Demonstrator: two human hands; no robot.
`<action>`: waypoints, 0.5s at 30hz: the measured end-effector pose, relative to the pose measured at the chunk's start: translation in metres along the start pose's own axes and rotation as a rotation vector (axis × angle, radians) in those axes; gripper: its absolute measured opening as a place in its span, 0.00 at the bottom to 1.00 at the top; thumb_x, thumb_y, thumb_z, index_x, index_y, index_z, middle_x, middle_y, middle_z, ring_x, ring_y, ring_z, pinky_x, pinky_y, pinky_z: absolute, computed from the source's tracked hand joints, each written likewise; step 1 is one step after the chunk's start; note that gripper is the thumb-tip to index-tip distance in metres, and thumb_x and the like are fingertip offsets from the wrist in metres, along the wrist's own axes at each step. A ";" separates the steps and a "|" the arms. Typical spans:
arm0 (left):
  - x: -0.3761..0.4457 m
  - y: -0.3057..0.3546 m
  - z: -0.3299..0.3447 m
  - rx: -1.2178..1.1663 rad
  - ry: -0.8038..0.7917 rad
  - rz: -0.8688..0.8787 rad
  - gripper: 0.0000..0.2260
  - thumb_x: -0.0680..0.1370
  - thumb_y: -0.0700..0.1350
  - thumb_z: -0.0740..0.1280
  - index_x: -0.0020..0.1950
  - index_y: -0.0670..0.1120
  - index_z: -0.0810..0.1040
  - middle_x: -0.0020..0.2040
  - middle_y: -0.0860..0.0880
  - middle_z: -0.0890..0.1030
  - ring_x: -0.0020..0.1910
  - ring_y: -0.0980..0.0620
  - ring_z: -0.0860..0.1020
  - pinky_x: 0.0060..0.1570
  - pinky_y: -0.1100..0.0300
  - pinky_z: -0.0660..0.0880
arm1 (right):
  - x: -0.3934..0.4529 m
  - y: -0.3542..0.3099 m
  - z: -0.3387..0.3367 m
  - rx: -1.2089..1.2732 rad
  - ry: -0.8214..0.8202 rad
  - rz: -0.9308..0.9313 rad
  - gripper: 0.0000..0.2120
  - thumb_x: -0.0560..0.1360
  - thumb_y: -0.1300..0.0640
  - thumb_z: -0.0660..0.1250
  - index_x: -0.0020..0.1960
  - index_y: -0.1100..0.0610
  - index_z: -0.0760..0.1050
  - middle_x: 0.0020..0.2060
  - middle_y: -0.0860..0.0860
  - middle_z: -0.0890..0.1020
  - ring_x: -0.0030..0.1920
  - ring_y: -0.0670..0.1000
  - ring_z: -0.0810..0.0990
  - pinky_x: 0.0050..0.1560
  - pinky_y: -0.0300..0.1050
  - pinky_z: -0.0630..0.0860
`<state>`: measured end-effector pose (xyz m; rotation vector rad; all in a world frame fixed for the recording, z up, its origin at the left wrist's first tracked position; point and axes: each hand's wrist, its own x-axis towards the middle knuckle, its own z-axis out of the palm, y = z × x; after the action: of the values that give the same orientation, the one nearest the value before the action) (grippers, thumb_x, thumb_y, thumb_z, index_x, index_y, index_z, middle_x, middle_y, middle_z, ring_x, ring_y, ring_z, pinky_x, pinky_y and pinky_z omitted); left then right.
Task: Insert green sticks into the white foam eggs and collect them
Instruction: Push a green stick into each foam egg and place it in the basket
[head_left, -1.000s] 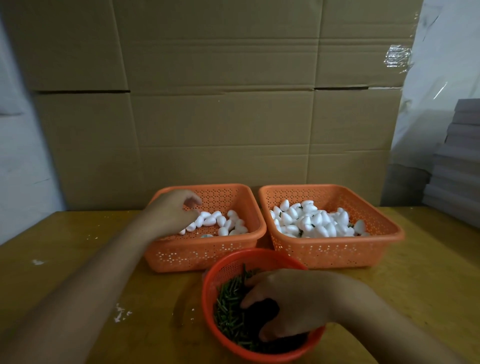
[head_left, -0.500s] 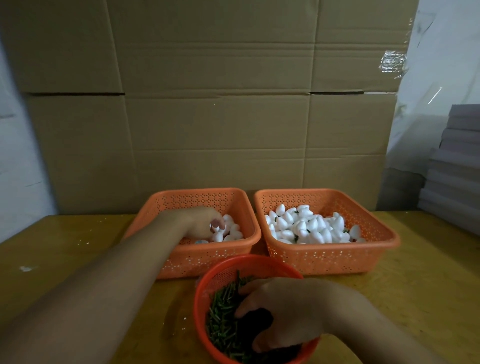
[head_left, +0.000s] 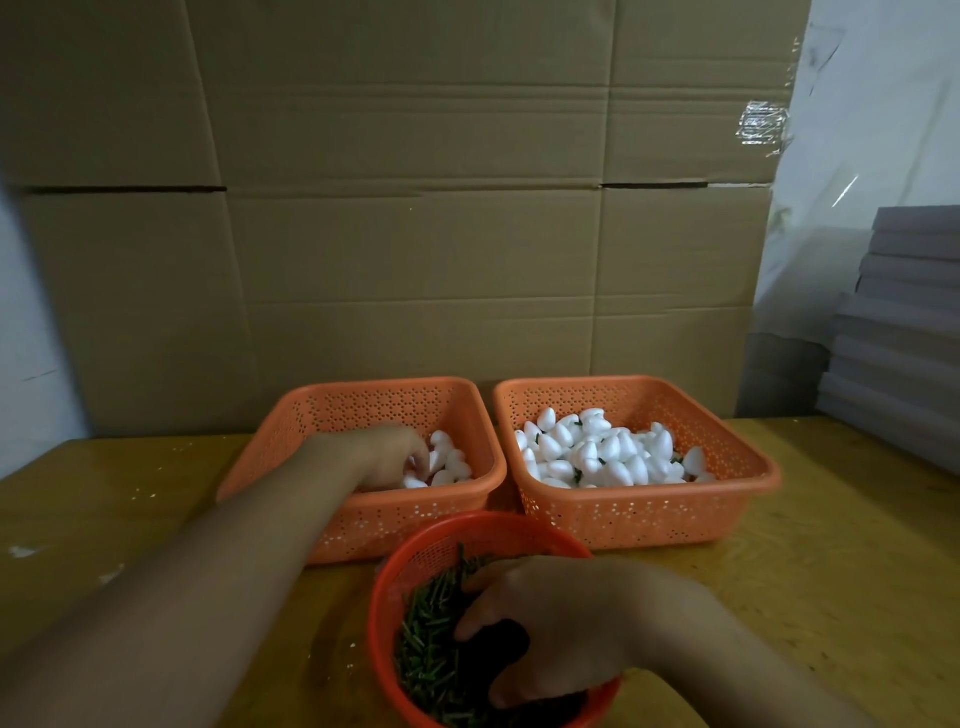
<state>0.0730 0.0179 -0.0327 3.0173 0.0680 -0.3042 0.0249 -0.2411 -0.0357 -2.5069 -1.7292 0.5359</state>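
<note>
Left hand (head_left: 387, 454) reaches among foam eggs (head_left: 447, 465) in the centre-left basket (head_left: 363, 512); grip cannot be told. Right hand (head_left: 550, 623), fingers curled, digs into green sticks (head_left: 423, 642) in the round basket (head_left: 384, 587), lower centre; hold cannot be told.

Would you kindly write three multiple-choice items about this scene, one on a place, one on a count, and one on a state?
1. Where is the left hand?
A. In the left basket among the foam eggs
B. Flat on the table
C. In the right basket

2. How many rectangular orange baskets stand on the table?
A. One
B. Two
C. Four

3. What does the round red basket hold?
A. White eggs
B. Nothing
C. Green sticks

Answers: 1 A, its fingers reach among the eggs there. 2 B, the left one and the right basket stand side by side. 3 C, sticks fill it beside the right hand.
</note>
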 end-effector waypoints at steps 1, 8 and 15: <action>0.000 -0.001 0.001 -0.005 0.010 0.000 0.10 0.78 0.44 0.71 0.59 0.53 0.82 0.54 0.53 0.76 0.56 0.51 0.77 0.57 0.53 0.76 | 0.000 0.000 0.000 0.003 -0.003 -0.001 0.26 0.77 0.46 0.69 0.73 0.44 0.70 0.77 0.45 0.62 0.76 0.49 0.61 0.70 0.48 0.62; -0.003 -0.004 0.004 0.005 0.007 -0.048 0.07 0.77 0.41 0.67 0.50 0.51 0.83 0.68 0.53 0.75 0.55 0.52 0.74 0.45 0.60 0.70 | 0.001 0.000 0.000 -0.013 0.005 -0.011 0.26 0.77 0.47 0.70 0.74 0.46 0.70 0.76 0.48 0.64 0.76 0.50 0.61 0.72 0.47 0.61; -0.009 -0.001 -0.005 -0.161 0.230 -0.054 0.11 0.80 0.46 0.69 0.62 0.49 0.80 0.58 0.51 0.81 0.45 0.57 0.80 0.39 0.67 0.76 | 0.000 -0.001 -0.001 -0.014 0.010 -0.009 0.26 0.77 0.49 0.70 0.73 0.47 0.71 0.76 0.49 0.65 0.75 0.51 0.63 0.71 0.45 0.62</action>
<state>0.0651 0.0188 -0.0256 2.8788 0.1842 0.0432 0.0243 -0.2404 -0.0349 -2.5048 -1.7461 0.5112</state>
